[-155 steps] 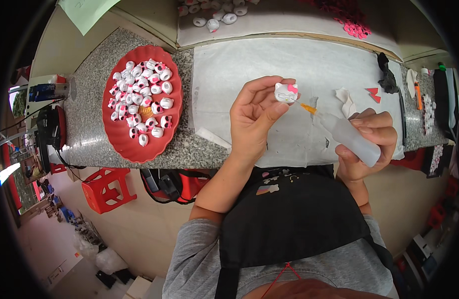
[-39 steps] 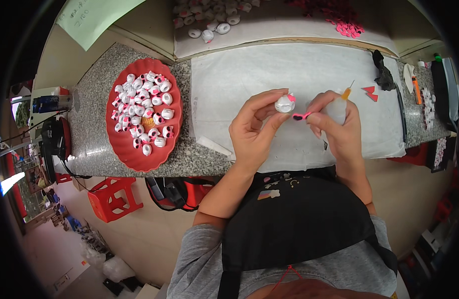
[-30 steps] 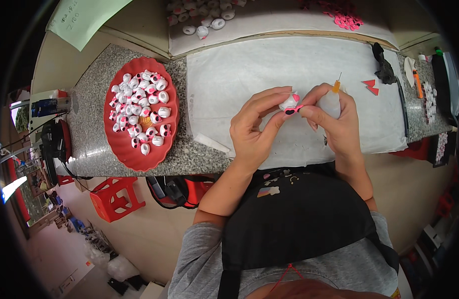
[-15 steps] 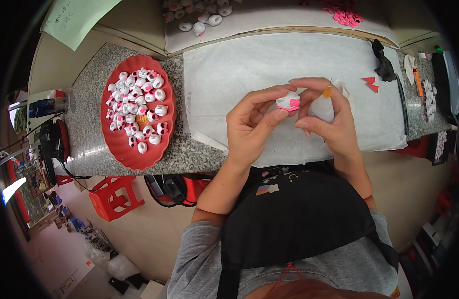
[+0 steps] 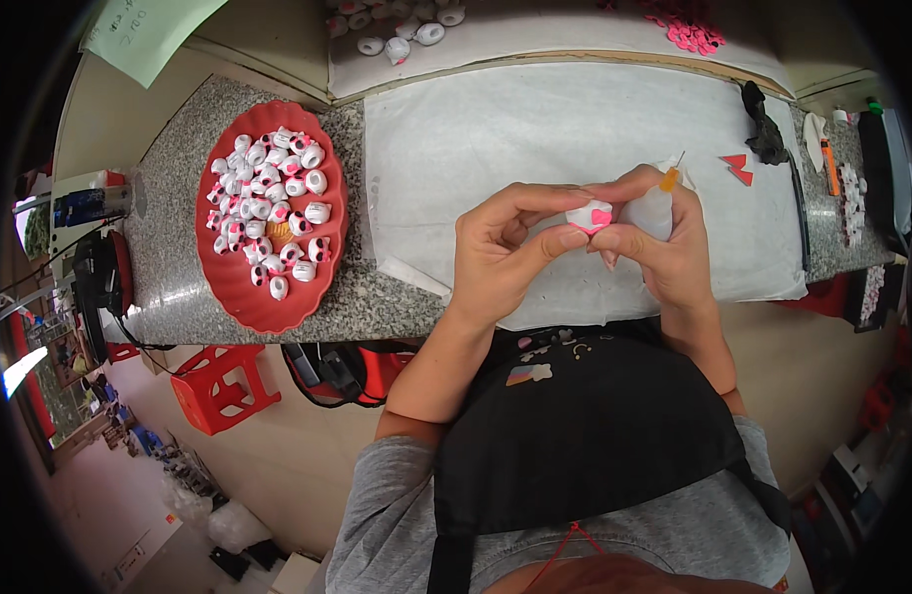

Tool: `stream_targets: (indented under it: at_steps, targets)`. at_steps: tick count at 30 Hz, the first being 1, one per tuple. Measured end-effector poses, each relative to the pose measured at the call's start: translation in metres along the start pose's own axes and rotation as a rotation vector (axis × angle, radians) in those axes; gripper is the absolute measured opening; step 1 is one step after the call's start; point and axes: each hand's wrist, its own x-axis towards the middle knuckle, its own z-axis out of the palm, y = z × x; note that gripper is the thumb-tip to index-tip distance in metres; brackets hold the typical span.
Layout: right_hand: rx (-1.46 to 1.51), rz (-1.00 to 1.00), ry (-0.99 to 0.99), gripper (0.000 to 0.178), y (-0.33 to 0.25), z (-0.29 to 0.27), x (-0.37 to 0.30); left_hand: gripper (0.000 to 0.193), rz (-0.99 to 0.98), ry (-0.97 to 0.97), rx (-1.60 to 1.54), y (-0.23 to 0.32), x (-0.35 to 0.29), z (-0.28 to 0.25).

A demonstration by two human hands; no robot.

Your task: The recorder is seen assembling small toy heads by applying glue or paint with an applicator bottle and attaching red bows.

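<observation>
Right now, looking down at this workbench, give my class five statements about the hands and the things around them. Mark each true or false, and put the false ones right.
1. The left hand and the right hand both touch the white-and-pink figure. True.
2. The squeeze bottle stands on the plate. False: the right hand holds the squeeze bottle.
3. The red scalloped plate is to the left of the white sheet. True.
4. The red stool is on top of the counter. False: the red stool is below counter height.
5. The red scraps lie to the right of the right hand. True.
</observation>
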Motion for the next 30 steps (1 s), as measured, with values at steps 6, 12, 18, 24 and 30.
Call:
stream_targets:
  at_steps: [6,12,18,24,30]
  targets:
    - [0.026,0.017,0.048,0.026,-0.001,0.004,0.001,0.023,-0.019,0.066,0.062,0.002,0.0,0.007]
    - [0.026,0.027,0.063,0.026,-0.001,0.006,0.001,0.023,0.0,0.111,0.078,0.001,-0.002,0.009]
    - [0.04,0.017,0.068,0.025,0.002,0.008,0.0,0.022,0.005,0.13,0.103,0.001,-0.002,0.008]
    - [0.062,0.017,0.094,0.024,0.004,0.01,0.0,0.022,0.016,0.134,0.1,0.001,-0.002,0.008]
    - [0.103,0.007,0.095,0.023,0.007,0.01,-0.001,0.021,0.039,0.117,0.079,0.0,-0.003,0.008]
